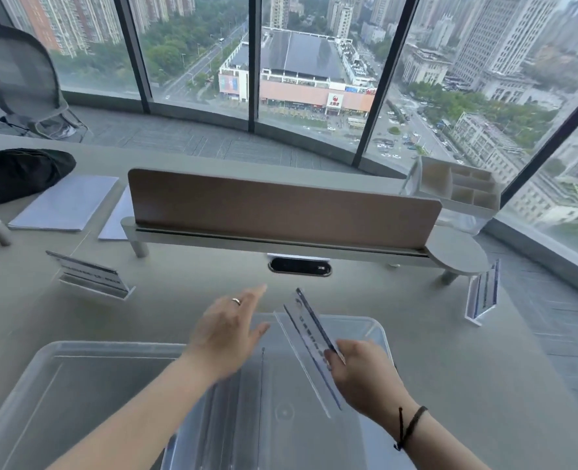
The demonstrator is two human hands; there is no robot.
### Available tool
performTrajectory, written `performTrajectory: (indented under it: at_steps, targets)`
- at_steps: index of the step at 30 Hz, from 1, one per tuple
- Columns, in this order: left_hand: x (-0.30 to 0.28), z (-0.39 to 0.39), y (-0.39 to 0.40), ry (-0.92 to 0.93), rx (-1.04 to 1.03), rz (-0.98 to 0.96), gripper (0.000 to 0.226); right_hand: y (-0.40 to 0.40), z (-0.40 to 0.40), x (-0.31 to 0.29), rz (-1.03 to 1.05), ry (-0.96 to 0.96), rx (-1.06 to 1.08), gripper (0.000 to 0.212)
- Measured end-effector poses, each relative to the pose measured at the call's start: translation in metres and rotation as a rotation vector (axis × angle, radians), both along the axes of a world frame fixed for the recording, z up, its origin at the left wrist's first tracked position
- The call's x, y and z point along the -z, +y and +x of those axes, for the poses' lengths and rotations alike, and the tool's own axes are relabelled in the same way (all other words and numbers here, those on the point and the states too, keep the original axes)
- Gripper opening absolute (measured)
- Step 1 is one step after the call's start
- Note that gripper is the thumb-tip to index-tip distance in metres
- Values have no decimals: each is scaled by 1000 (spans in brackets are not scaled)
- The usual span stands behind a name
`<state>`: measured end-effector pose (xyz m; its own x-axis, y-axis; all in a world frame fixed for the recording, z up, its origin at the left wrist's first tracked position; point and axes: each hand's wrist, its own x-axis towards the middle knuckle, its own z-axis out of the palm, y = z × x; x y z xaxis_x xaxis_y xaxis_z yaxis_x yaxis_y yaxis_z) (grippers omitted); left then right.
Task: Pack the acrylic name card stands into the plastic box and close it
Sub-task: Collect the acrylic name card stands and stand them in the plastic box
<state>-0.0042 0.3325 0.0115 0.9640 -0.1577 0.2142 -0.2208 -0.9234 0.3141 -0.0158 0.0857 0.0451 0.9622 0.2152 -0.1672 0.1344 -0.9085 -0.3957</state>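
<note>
The right hand [358,371] pinches one stand [309,337] at its lower end and holds it tilted over the box [379,329], whose clear walls show under both forearms. The left hand [228,330] is released, with straight fingers stretched forward above the far rim of the box, and it touches nothing that I can see. A ring [236,301] sits on one finger. The lid [57,385] lies just left of the box on the worktop [196,266]. If some stands are already inside I cannot tell, because the plastic is transparent and the picture is blurred there.

Two more stands wait outside: the left stand [92,276] is well apart near the left side, and the right stand [482,293] is standing by the round shelf foot [457,252].

I judge the step in hand is to lay the held stand into the box. To do it well, turn the stand so that its long side runs along the long wall of the box, and lower it flat or nested against a neighbour, not dropped, since acrylic scratches and chips easily. The free hand could steady the box rim, because a light box may slide. Keep the stands low enough, otherwise the lid will probably not close later.
</note>
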Motion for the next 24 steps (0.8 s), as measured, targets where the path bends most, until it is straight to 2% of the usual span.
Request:
performTrajectory:
  at_steps: [4,6,9,12,17,24]
  targets:
    - [47,-39,-11,314,71,165,68,-13,-38,44,55,77,122,42]
    - [66,-54,-10,351,73,272,69,-14,-50,60,56,103,130,38]
    - [81,-68,-4,486,69,316,74,-12,-56,79,48,158,170,34]
    - [84,-73,-6,539,73,284,74,-10,-56,98,42,217,206,39]
    - [90,-80,-12,625,45,235,90,-1,-51,120,2,314,255,38]
    - [89,-77,-14,710,14,190,93,6,-50,132,-42,469,146,32]
